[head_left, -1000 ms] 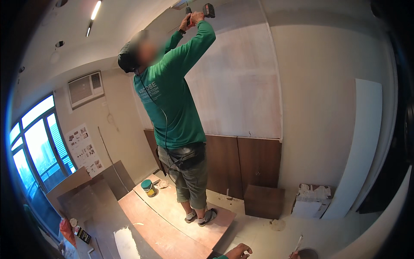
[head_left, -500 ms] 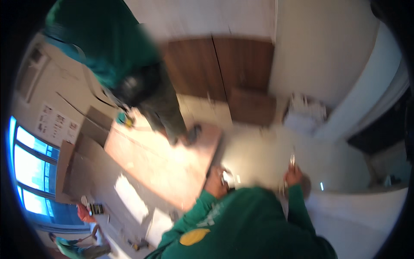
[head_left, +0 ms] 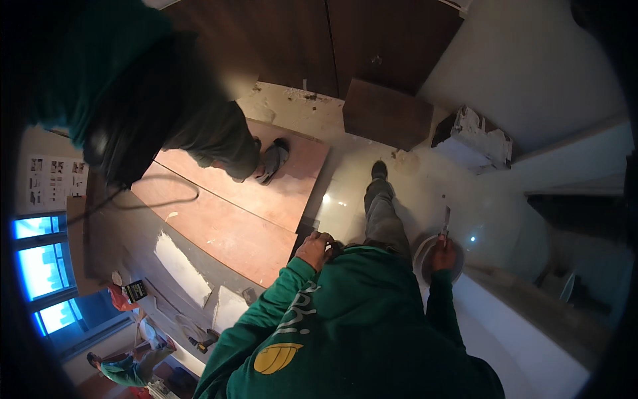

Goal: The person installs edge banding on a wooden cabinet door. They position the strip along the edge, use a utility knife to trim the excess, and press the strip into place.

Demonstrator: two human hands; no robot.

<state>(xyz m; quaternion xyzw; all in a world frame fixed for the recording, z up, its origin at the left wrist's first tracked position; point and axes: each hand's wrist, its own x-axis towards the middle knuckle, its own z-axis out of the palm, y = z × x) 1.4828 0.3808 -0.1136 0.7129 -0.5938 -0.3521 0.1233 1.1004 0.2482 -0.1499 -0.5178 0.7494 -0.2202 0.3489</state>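
My left hand is at my waist beside the edge of my green shirt, fingers curled round something dark that I cannot make out. My right hand is closed on a narrow metal-bladed scraper, held upright over or at the rim of a round bucket; what is in the bucket is hidden. My leg and dark shoe show on the pale floor between the two hands.
A co-worker stands on pink plywood sheets at upper left, a dark cord looping beside. A drill lies at lower left, near another person. A brown box, white-smeared block and white ledge are around me.
My view has swung from the co-worker's raised drill down to my own body and feet. Both my hands now show fully; the left has moved in against my waist.
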